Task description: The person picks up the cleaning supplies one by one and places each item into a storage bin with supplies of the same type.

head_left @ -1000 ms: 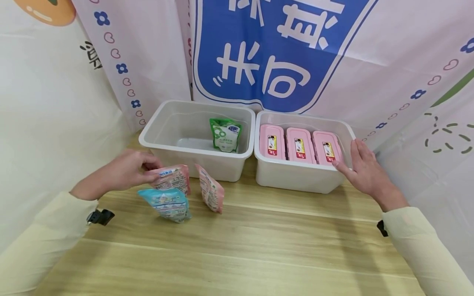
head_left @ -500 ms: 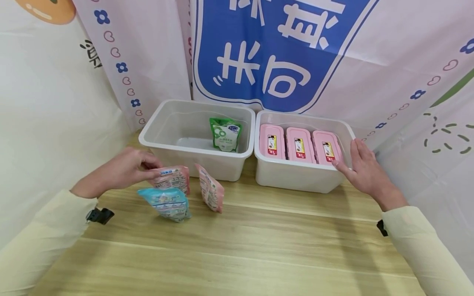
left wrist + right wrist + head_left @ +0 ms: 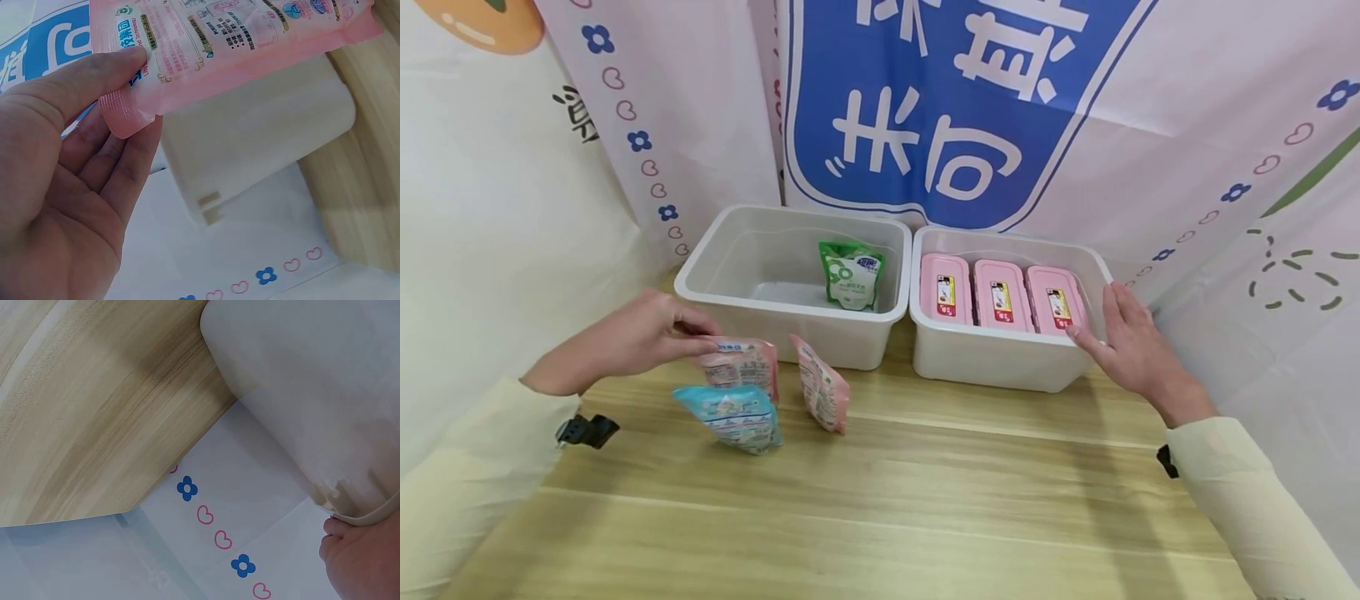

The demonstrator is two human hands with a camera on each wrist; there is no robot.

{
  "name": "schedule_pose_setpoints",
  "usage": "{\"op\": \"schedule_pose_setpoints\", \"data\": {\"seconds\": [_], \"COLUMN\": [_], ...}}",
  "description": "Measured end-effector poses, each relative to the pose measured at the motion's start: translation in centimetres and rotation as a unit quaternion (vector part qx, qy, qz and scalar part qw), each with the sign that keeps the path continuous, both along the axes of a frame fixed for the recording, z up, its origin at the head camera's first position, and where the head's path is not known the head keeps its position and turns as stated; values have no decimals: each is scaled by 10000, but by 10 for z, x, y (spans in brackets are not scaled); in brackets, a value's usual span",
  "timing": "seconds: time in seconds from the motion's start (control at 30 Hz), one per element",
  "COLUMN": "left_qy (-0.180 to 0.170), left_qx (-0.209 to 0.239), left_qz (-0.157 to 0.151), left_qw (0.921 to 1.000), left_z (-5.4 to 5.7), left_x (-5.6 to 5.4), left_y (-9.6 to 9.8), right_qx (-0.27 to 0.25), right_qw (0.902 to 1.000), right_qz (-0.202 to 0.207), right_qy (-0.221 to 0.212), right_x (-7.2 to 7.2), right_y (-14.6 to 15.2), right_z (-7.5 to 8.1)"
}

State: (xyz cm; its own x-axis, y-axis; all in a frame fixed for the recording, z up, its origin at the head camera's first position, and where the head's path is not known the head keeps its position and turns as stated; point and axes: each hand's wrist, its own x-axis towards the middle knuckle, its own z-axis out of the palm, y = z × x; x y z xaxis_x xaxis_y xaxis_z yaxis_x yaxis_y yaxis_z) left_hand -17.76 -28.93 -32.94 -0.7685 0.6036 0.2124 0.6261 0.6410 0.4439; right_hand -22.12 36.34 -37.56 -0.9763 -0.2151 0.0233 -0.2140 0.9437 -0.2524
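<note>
My left hand (image 3: pixel 636 340) pinches the top edge of a pink refill pouch (image 3: pixel 219 53) between thumb and fingers. In the head view this pouch stands in front of the left bin, partly behind a blue pouch (image 3: pixel 733 418). A second pink pouch (image 3: pixel 822 387) stands to their right, apart from the hand. My right hand (image 3: pixel 1138 354) rests on the right front corner of the right white bin (image 3: pixel 985 358), its fingers extended along the side rim and its thumb at the front rim. Three pink lidded boxes (image 3: pixel 1002 293) fill most of that bin.
The left white bin (image 3: pixel 782 321) touches or nearly touches the right one and contains a green-and-white pouch (image 3: pixel 852 277) at its right side. Printed cloth (image 3: pixel 722 100) hangs close behind and beside the bins. Wood-grain table surface (image 3: pixel 880 508) extends toward the front.
The head view has shifted slightly, so the scene sits a little further left. My left hand keeps its pinch on the pink pouch, and my right hand stays at the bin's corner.
</note>
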Motion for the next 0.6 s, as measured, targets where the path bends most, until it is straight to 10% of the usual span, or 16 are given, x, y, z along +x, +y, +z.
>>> {"op": "schedule_pose_setpoints", "data": {"seconds": [0.6], "left_qy": [-109], "left_qx": [-259], "left_qz": [90], "left_qw": [9996], "left_z": [52], "left_x": [-11], "left_y": [-4], "right_qx": [74], "right_qw": [10000], "right_qz": [43], "right_qy": [7], "right_x": [0], "right_y": [0], "right_z": [-1]}}
